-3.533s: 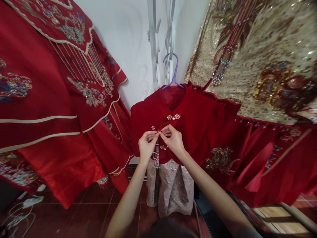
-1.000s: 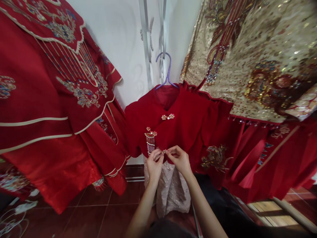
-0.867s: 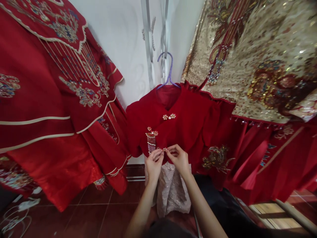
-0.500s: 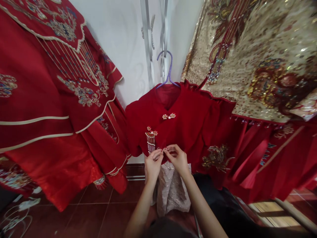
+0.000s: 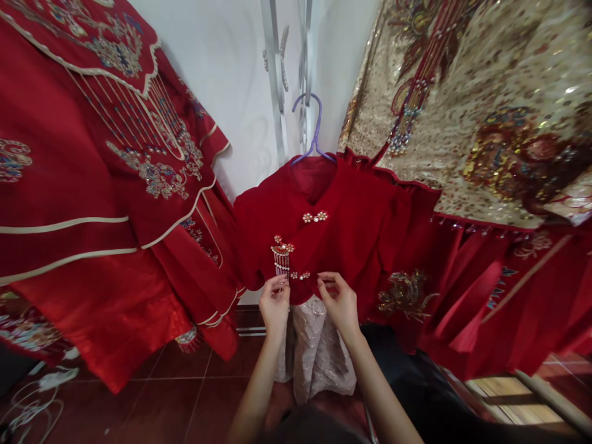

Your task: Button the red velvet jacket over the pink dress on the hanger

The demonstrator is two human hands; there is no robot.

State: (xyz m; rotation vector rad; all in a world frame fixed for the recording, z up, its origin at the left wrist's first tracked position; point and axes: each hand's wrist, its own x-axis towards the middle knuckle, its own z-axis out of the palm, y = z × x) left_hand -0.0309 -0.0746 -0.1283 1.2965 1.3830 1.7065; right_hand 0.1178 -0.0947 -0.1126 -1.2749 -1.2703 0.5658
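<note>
A short-sleeved red jacket hangs in front of me on a purple hanger. Flower-shaped beads form its upper clasp, and a smaller beaded clasp sits near the hem, its two sides meeting. A fan-shaped tassel brooch decorates the chest. My left hand is at the brooch's lower end, fingers curled loosely and slightly apart. To the right of the lower clasp, my right hand has thumb and forefinger apart at the jacket front. Beneath the jacket hangs a pale, shiny skirt.
Embroidered red garments crowd the left side. A gold sequinned garment and red pleated cloth hang on the right. A pale metal stand rises by the wall. White cables lie on the tiled floor.
My hands have parted from the lower clasp, the left moving left and the right moving right. The clasp, covered by my fingertips before, now shows between them.
</note>
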